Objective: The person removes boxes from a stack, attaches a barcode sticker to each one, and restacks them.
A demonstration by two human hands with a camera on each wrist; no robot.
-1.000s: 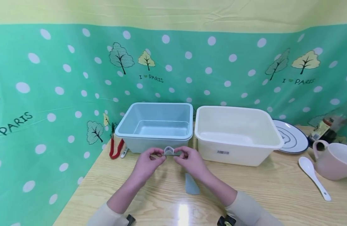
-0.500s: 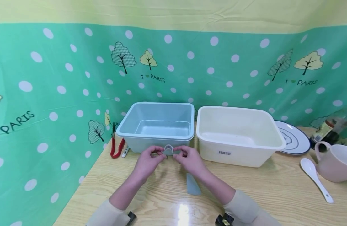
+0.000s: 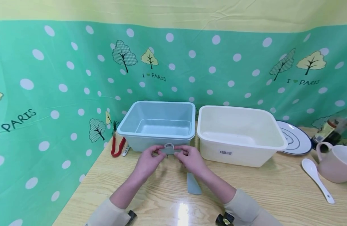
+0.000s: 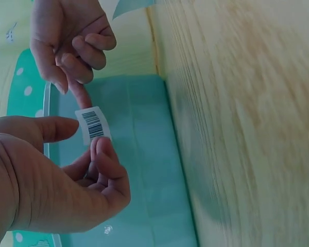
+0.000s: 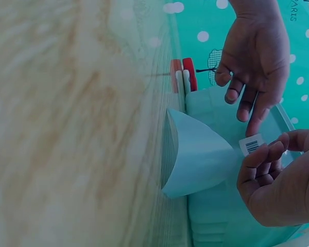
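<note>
Head view shows the small barcode label [image 3: 169,146] spanning from the fingertips of the left hand [image 3: 147,161] to those of the right hand [image 3: 191,160], just before the near wall of the blue bin [image 3: 139,144]; whether its back touches that wall I cannot tell. Its upper edge bows, so drawing the 2 ends level and gently taut should help avoid a crease. Left wrist view has the barcode facing outward: the right index finger reaches straight to 1 edge, its neighbours loosely bent, while left fingertips meet the opposite edge and the left thumb stands apart. Pressing the middle first, then smoothing outward, would likely lay it flattest, with each fingertip slid away sideways in case glue clings. Right wrist view shows the left index finger straight and right fingertips at the other edge; neither hand is clenched, and I see no firm thumb pinch. A curled blue slip [image 3: 193,184] rests on the table [image 3: 269,188] near the right forearm, best left unbrushed while aligning.
</note>
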